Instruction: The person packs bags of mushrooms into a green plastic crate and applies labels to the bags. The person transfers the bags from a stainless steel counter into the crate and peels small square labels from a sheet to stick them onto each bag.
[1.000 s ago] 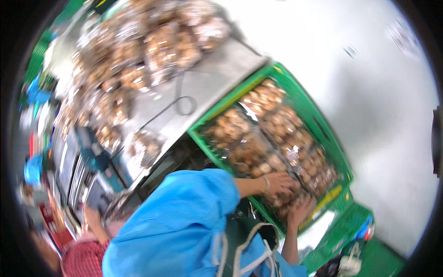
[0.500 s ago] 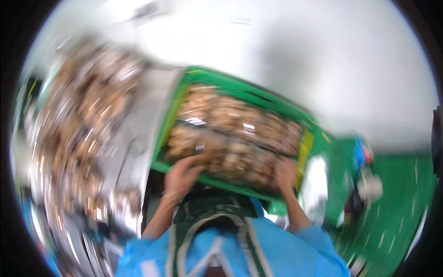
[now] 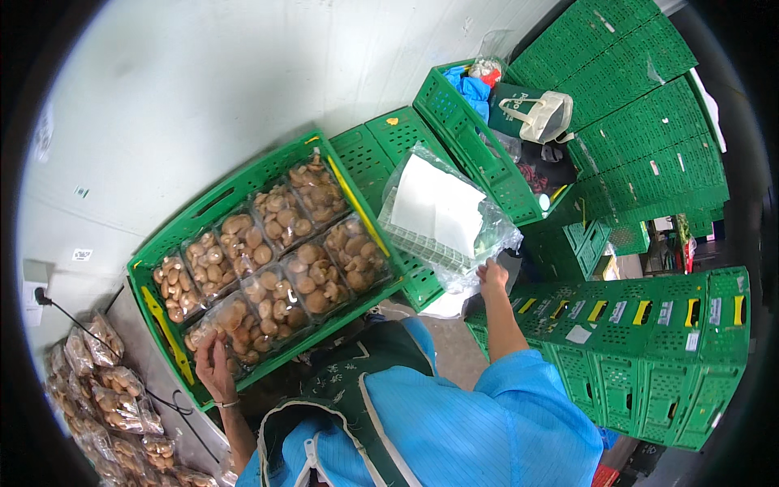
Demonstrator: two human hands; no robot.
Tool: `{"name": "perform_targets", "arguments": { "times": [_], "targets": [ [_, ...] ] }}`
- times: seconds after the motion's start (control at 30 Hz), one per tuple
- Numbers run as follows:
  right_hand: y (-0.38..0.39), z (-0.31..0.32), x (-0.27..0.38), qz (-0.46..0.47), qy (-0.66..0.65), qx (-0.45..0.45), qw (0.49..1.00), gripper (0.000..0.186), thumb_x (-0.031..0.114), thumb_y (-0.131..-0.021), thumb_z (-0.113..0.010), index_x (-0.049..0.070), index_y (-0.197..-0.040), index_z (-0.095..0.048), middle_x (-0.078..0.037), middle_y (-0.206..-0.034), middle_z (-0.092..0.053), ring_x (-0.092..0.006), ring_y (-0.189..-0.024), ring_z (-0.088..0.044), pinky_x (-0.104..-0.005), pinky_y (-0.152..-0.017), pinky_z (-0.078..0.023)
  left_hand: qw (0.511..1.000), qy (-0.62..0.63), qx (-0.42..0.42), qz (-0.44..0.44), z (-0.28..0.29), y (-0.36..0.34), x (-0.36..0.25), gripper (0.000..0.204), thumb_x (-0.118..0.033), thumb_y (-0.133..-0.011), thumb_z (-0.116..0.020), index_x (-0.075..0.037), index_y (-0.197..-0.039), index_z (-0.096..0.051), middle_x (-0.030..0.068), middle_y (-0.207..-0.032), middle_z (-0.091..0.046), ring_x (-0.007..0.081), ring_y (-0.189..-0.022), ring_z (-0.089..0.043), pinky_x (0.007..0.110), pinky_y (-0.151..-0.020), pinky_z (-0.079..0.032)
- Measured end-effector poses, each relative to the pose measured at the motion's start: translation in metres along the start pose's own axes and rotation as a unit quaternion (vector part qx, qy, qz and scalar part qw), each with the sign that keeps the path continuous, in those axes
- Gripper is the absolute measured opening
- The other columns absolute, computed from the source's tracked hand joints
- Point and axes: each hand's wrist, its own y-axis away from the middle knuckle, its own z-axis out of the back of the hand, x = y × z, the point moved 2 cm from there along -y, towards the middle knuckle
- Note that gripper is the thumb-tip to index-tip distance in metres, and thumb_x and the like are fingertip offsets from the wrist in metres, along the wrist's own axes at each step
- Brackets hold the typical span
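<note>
A green crate (image 3: 223, 166) holds two rows of clear-bagged brown mushrooms (image 3: 308, 279). My left hand (image 3: 213, 361) touches a bag at the crate's near-left part, fingers loosely bent and slightly apart. My right hand (image 3: 492, 276), right of the crate, pinches the edge of a clear plastic bag (image 3: 505, 242). That bag contains white paper sheets (image 3: 434, 199) and a pale gridded piece, lying across green crates (image 3: 365, 161).
More bagged mushrooms (image 3: 122, 390) and a black cable (image 3: 185, 414) are at lower left beside a white wall (image 3: 162, 81). An open crate (image 3: 450, 114) with blue plastic and a cloth bag (image 3: 544, 118) stands behind. Stacked green crates (image 3: 617, 162) line the right, with a row nearer (image 3: 641, 357).
My view has swung right toward the stacked crates. My right hand has left the mushroom crate and moved to the plastic bag of paper. My left hand remains at the crate.
</note>
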Motion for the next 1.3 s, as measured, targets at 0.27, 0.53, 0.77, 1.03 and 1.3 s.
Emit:
{"name": "perform_targets", "arguments": {
  "times": [0.27,0.53,0.77,1.03,1.3],
  "targets": [
    [-0.053,-0.019,-0.020,-0.106,0.102,0.115,0.982,0.034,0.028,-0.082,-0.071,0.003,-0.100,-0.060,-0.013,-0.079,-0.065,-0.0160,-0.050,-0.054,-0.0273,-0.040,-0.033,0.993,-0.034,0.114,0.008,-0.163,0.011,-0.035,0.020,-0.003,-0.091,-0.057,0.001,-0.110,-0.061,0.0042,-0.099,-0.065,0.0108,-0.087,-0.059,0.021,-0.078,-0.045],
    [-0.093,-0.043,-0.019,-0.159,0.010,0.034,0.987,0.022,0.020,-0.080,-0.072,0.002,-0.084,-0.059,-0.010,-0.068,-0.059,-0.0179,-0.050,-0.054,-0.0304,-0.040,-0.036,0.978,-0.089,0.187,-0.005,-0.221,0.007,-0.058,0.020,-0.002,-0.090,-0.056,0.001,-0.109,-0.061,0.0060,-0.100,-0.066,0.0117,-0.091,-0.060,0.024,-0.082,-0.047],
    [-0.062,-0.056,0.021,0.215,0.020,0.050,0.975,0.010,0.004,-0.076,-0.067,0.000,-0.080,-0.058,-0.008,-0.084,-0.061,-0.0178,-0.070,-0.055,-0.0305,-0.064,-0.044,0.978,-0.002,0.198,0.065,-0.238,0.004,-0.060,0.024,-0.008,-0.092,-0.056,0.000,-0.114,-0.059,0.0083,-0.103,-0.066,0.0160,-0.095,-0.062,0.027,-0.086,-0.048],
    [0.169,-0.077,0.179,0.706,0.118,0.233,0.659,0.014,-0.005,-0.071,-0.062,0.003,-0.081,-0.055,-0.015,-0.107,-0.060,-0.0323,-0.102,-0.058,-0.0411,-0.091,-0.043,0.840,0.248,0.370,0.310,-0.366,-0.049,-0.120,0.065,-0.052,-0.094,-0.045,-0.006,-0.139,-0.038,0.0125,-0.132,-0.052,0.0246,-0.116,-0.053,0.040,-0.096,-0.042],
    [0.250,-0.083,0.118,0.742,0.141,0.498,0.427,0.022,0.005,-0.069,-0.067,0.007,-0.088,-0.055,-0.011,-0.110,-0.058,-0.0302,-0.113,-0.054,-0.0482,-0.097,-0.040,0.945,0.238,0.175,0.137,-0.326,-0.076,-0.146,0.029,-0.017,-0.084,-0.070,-0.003,-0.110,-0.064,0.0037,-0.102,-0.067,0.0147,-0.092,-0.062,0.029,-0.085,-0.049]
  ]
}}
